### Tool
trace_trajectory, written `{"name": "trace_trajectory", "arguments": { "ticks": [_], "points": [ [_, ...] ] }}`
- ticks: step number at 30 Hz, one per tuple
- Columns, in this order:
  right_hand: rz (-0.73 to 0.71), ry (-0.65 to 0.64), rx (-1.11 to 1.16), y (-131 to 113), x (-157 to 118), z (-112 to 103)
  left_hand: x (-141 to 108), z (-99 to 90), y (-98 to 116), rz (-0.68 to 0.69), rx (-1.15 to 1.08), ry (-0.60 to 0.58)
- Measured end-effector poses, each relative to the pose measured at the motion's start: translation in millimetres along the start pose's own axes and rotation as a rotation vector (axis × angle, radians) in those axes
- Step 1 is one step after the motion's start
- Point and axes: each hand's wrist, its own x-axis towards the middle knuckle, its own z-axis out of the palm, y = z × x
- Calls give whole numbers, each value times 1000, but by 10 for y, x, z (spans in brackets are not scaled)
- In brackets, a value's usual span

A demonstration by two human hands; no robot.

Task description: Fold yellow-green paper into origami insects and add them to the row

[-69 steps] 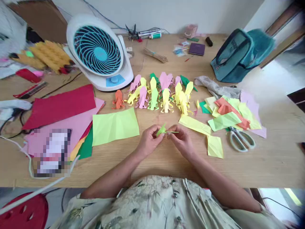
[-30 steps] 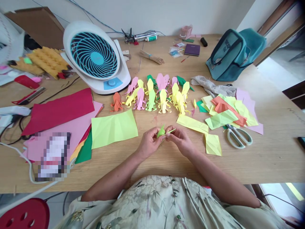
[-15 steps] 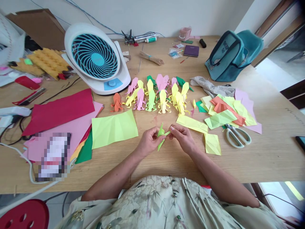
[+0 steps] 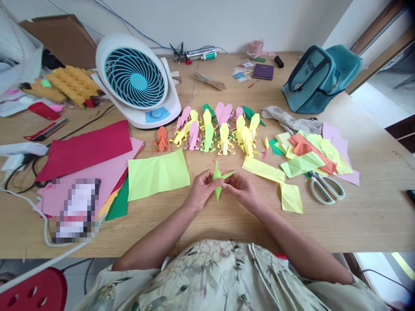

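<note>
A bright green folded paper figure with narrow pointed limbs is held up over the desk's front middle. My left hand pinches its left side between thumb and fingers. From the right, my right hand grips the same figure near its centre, below a limb that points right. Beyond both hands stand several finished-looking folded paper figures, among them a light green one, a pink one, a pale yellow one and an orange one. A flat lime paper sheet lies left of my left hand.
Right of my hands lie a yellow paper strip, a small yellow piece, white-handled scissors and a heap of paper scraps. At left are a fan, stacked coloured sheets and a phone. A teal bag stands back right.
My right fingers have moved from the tip of the right-pointing limb inward to the paper figure's centre, so that limb now shows free. The view has shifted slightly.
</note>
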Motion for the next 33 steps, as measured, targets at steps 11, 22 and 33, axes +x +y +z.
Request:
{"name": "trace_trajectory", "arguments": {
  "ticks": [11,22,33],
  "points": [
    [32,16,-4,10,8,-37,17,-49,61,-97,87,-46],
    [-23,-21,-130,76,-37,18,2,-75,62,41,371,-48],
    [61,-45,-130,-17,-14,-19,3,-19,21,-100,17,-60]
  ]
}}
